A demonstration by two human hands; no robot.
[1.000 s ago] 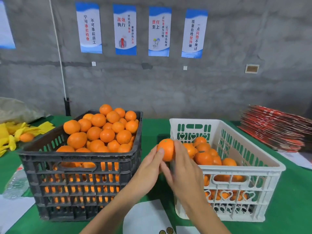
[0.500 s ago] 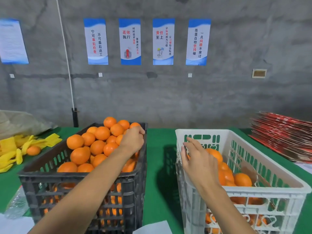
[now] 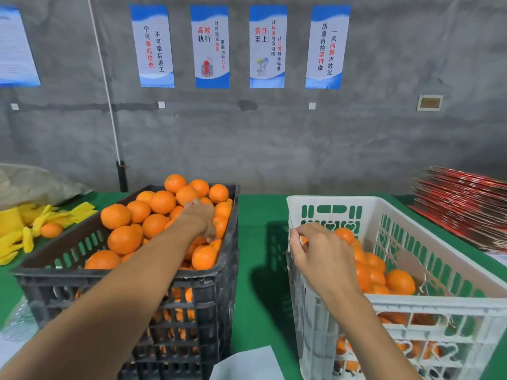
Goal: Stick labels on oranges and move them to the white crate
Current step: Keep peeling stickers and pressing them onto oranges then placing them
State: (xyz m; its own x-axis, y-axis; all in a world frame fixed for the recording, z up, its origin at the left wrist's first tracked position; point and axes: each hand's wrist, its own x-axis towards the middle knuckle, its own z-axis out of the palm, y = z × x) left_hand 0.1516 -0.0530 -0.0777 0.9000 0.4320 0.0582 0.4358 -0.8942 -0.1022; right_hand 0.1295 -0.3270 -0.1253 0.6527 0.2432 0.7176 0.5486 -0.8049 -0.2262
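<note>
A black crate (image 3: 235, 244) on the left is heaped with oranges (image 3: 124, 239). My left hand (image 3: 201, 218) reaches into the back right of that heap, fingers curled down over an orange that my palm mostly hides. The white crate (image 3: 439, 303) on the right holds several oranges (image 3: 400, 281). Above its near left corner hovers my right hand (image 3: 321, 252), fingers loosely curled and holding nothing. A white sheet (image 3: 247, 363) lies at the bottom edge between the crates; no labels show on it.
Green cloth (image 3: 260, 242) covers the table. Yellow foam pieces (image 3: 16, 237) and a stray orange (image 3: 51, 230) lie at far left, with clear plastic (image 3: 19, 322) nearer me. Flat red cartons (image 3: 466, 204) are stacked at right. A concrete wall stands close behind.
One second ago both hands held one orange between the crates. My right hand then put it in the white crate and has drawn back empty. My left hand reached into the black crate's pile.
</note>
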